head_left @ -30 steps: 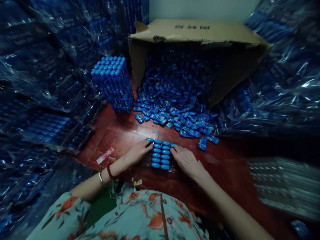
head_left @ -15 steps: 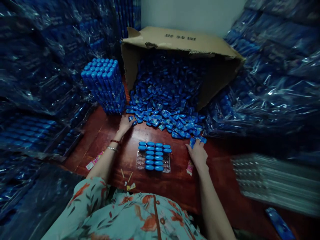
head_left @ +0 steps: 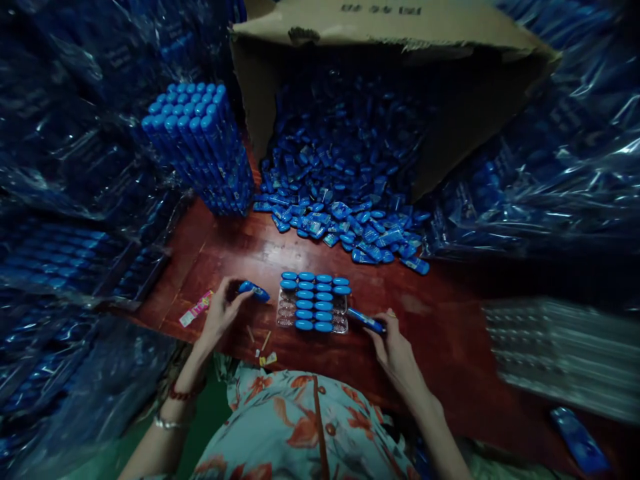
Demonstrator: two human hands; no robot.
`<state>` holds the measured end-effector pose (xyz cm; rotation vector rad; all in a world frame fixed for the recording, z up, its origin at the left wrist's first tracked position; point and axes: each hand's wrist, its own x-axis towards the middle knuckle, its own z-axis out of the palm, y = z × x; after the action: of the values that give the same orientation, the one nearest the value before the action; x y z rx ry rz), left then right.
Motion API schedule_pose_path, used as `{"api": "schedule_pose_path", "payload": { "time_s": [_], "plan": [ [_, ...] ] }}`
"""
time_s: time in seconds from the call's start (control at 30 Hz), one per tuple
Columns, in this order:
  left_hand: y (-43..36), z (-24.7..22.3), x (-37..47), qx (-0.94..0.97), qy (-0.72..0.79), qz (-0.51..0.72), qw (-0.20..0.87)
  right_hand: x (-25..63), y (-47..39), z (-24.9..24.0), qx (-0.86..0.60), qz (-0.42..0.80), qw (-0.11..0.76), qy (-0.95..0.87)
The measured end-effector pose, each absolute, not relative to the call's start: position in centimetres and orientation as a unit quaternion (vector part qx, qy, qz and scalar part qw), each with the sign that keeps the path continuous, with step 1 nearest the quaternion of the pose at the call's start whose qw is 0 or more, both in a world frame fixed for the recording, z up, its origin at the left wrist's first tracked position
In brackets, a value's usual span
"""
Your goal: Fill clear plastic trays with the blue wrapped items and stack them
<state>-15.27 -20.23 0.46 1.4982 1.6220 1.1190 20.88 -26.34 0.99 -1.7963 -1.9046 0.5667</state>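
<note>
Between my hands lies a clear plastic tray [head_left: 286,312] partly filled with small blue bottles [head_left: 314,305], seen end-on in rows. To its left, my left hand [head_left: 220,315] pinches a small blue bottle [head_left: 257,291] between thumb and fingers, just above the table. On the other side, my right hand [head_left: 396,343] grips another blue bottle [head_left: 367,321], whose tip points at the tray's right edge. Behind the tray spreads a heap of loose blue bottles [head_left: 345,223], spilling from a cardboard box [head_left: 360,27] on its side.
A tall stack of bottle-filled trays [head_left: 200,153] stands at the back left. Stacked clear trays [head_left: 560,360] lie at the right, near a blue packet [head_left: 580,440]. A pink wrapper [head_left: 197,309] and yellow scraps [head_left: 268,360] lie in front. Plastic-wrapped blue packs [head_left: 565,167] rise at both sides.
Both hands have drawn back from the edge of the heap toward me, each bringing a blue bottle beside the tray. The view has shifted slightly, with the box looking nearer.
</note>
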Motion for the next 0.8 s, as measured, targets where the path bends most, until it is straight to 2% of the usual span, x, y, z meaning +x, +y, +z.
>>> {"api": "schedule_pose_path", "payload": {
  "time_s": [0.1,0.17,0.4,0.53,0.63,0.8],
  "plan": [
    [-22.0,1.0,-12.7,0.59,0.605,0.433,0.313,19.7,-24.7,1.7,-0.608,0.172,0.249,-0.734],
    [-22.0,1.0,-11.3,0.641,0.577,0.421,0.281,19.2,-23.5,2.0,-0.579,0.132,0.226,-0.772],
    [-20.7,1.8,-10.2,0.854,0.443,0.234,0.138,18.1,-22.2,4.1,-0.512,0.028,0.0,-0.859],
    [-20.0,3.1,-9.7,0.907,0.381,0.139,0.112,16.7,-21.5,5.4,-0.462,-0.006,-0.066,-0.884],
    [-19.9,2.8,-9.7,0.915,0.362,0.14,0.104,15.7,-21.2,5.9,-0.426,-0.038,-0.083,-0.9],
    [-20.7,0.0,-10.3,0.886,0.4,0.226,0.056,14.4,-21.1,6.0,-0.399,-0.068,-0.09,-0.91]
  ]
}}
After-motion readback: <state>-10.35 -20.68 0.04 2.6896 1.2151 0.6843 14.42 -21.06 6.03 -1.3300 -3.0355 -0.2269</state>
